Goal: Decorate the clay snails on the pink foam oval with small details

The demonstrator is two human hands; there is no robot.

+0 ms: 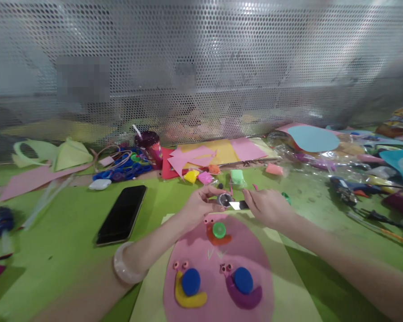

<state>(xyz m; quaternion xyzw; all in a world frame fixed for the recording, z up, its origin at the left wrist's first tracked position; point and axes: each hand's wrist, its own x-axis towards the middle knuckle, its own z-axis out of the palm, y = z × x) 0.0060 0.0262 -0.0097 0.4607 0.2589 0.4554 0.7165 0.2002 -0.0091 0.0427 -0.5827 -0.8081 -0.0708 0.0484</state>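
Note:
My left hand [199, 205] pinches a small round bottle cap [224, 199], its hollow side partly facing me. In my right hand [268, 206] is a knife [237, 205] with a short bright blade and dark handle; the blade tip meets the cap's edge. Below both hands lies a pink paper oval [251, 239] on pale yellow paper [290, 286]. On it are three clay snails: an orange one with a green cap [219, 230], a yellow one with a blue cap [191, 281], and a purple one with a blue cap [243, 280].
A black phone [122, 214] lies left of my hands, near a white case [100, 184]. Behind stand a purple cup [150, 150] with a straw and blue scissors [121, 171]. Clay packets, such as a mint-green one [237, 176], and paper scraps line a perforated metal screen [201, 67].

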